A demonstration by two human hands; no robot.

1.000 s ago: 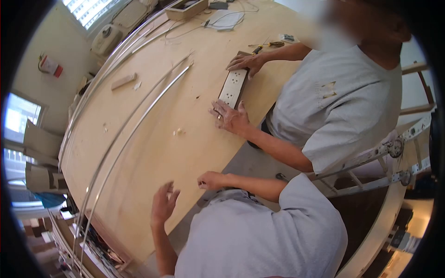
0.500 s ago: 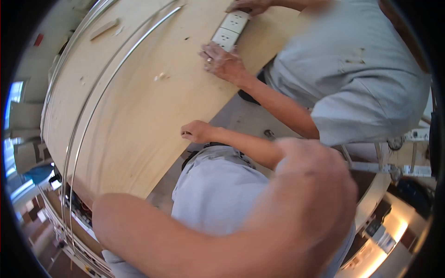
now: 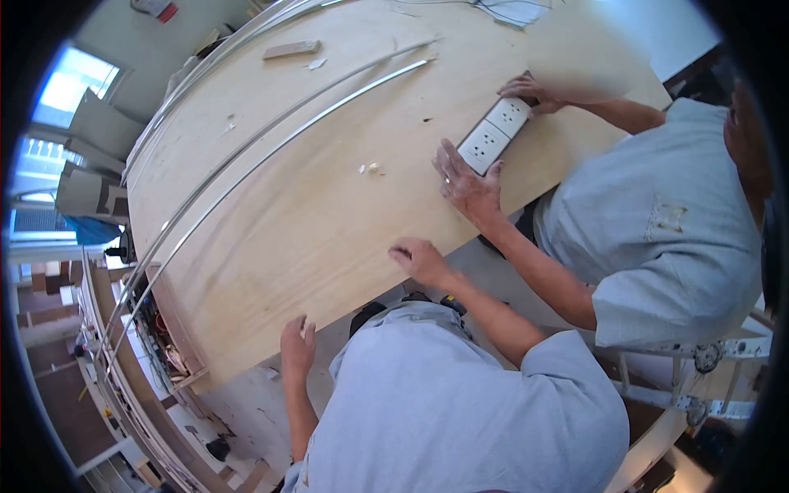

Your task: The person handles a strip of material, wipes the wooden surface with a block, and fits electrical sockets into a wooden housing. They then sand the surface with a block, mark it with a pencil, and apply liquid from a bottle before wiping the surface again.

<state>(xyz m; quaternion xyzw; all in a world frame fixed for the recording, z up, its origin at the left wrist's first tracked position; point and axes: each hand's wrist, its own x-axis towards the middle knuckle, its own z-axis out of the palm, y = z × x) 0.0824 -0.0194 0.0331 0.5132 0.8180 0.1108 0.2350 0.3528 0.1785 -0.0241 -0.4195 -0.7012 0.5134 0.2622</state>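
Socket strip [image 3: 486,147] is held on the table [image 3: 312,230] by a co-worker's hands [image 3: 474,193] alone, the wearer's left hand [image 3: 297,347] having been lowered, open; whether anything is gripped in the curled right hand [image 3: 422,263] cannot be told.

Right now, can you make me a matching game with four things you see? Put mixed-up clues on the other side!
Things:
1. Sockets
2. Wood block
3. Metal strips
4. Table

Clues:
A. Long, thin and curved
B. Beside a white scrap
C. Wide and flat, under the sockets
D. White, between the other person's hands

Right pairs: 1-D, 2-B, 3-A, 4-C
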